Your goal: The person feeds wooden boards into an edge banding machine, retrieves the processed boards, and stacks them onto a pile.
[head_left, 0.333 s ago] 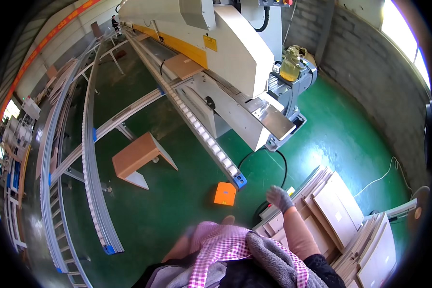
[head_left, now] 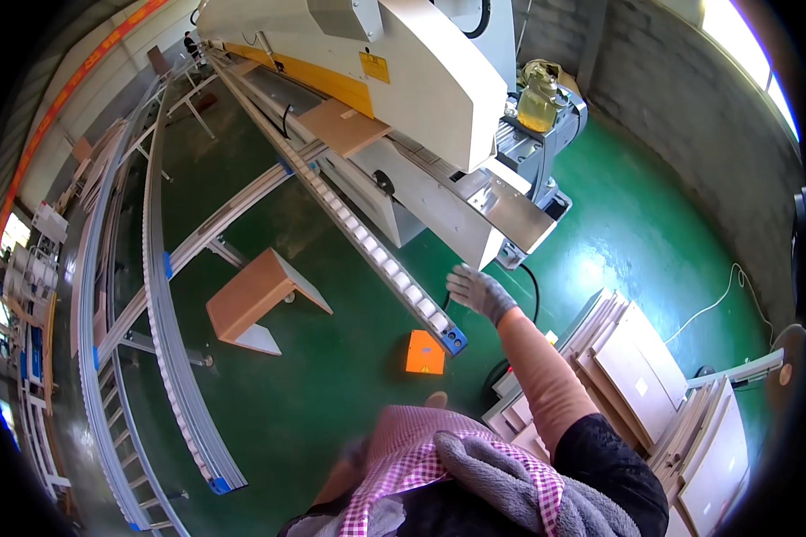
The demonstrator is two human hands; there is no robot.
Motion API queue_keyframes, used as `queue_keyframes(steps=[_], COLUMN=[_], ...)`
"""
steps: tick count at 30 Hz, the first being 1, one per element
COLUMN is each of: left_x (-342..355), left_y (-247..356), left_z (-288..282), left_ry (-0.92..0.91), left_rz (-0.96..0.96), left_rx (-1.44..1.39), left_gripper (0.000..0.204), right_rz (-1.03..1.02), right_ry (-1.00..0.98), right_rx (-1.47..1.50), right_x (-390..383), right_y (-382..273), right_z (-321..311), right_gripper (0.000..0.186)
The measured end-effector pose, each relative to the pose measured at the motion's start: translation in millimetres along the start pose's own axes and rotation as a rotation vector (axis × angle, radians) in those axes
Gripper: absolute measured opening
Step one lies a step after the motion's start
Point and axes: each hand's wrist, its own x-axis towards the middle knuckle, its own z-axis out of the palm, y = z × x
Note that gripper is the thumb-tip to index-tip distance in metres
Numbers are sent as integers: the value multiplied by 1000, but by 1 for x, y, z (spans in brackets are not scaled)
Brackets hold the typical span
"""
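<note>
My right hand (head_left: 479, 294), in a grey glove, is stretched forward with its fingers spread and nothing in them. It is nearest to the blue-capped end of a rail with white rollers (head_left: 381, 259) and the low end of a large white machine (head_left: 439, 98) with a yellow stripe. A brown board (head_left: 342, 127) lies flat on the machine's bed. Low beside my checked apron, my left hand (head_left: 355, 452) is smeared by motion, so its fingers cannot be made out. An orange box (head_left: 425, 353) sits on the floor below the rail's end.
Stacks of panels (head_left: 631, 358) stand at the right. A brown angled board piece (head_left: 255, 300) is on the green floor, between the rail and another roller track (head_left: 163, 322). A jar of yellow liquid (head_left: 537, 107) rests by the motor. Someone (head_left: 190, 43) stands far off.
My right hand has reached forward and to the left, from beside the panel stack toward the machine's end, and its fingers have spread. My view has shifted slightly as my body moved.
</note>
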Motion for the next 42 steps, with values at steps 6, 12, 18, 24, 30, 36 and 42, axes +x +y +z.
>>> queue_keyframes(steps=[6, 12, 18, 24, 30, 36, 42], left_x=[-20, -43, -44, -14, 77, 160, 104], left_y=[87, 80, 69, 59, 221, 413, 588], left_z=[-69, -70, -78, -134, -377, -467, -263], left_ry=[118, 89, 78, 297, 609, 463, -227], left_rz=[-558, -657, -656, -555, 189, 712, 650], left_rx=[-1068, -1081, -1032, -1257, -1113, -567, -317], left_gripper=[29, 29, 33, 39, 54, 57, 47], right_rz=[-79, -130, -265, -473, -480, -446, -414], right_ry=[68, 104, 111, 221, 326, 368, 955], right_rx=[93, 171, 317, 374, 359, 326, -475], right_x=[93, 173, 226, 232, 60, -221, -508], right_y=[-38, -60, -76, -67, -53, -4, 151], right_z=[39, 73, 73, 58, 25, -5, -55], right_gripper=[82, 93, 76, 37, 30, 40, 47])
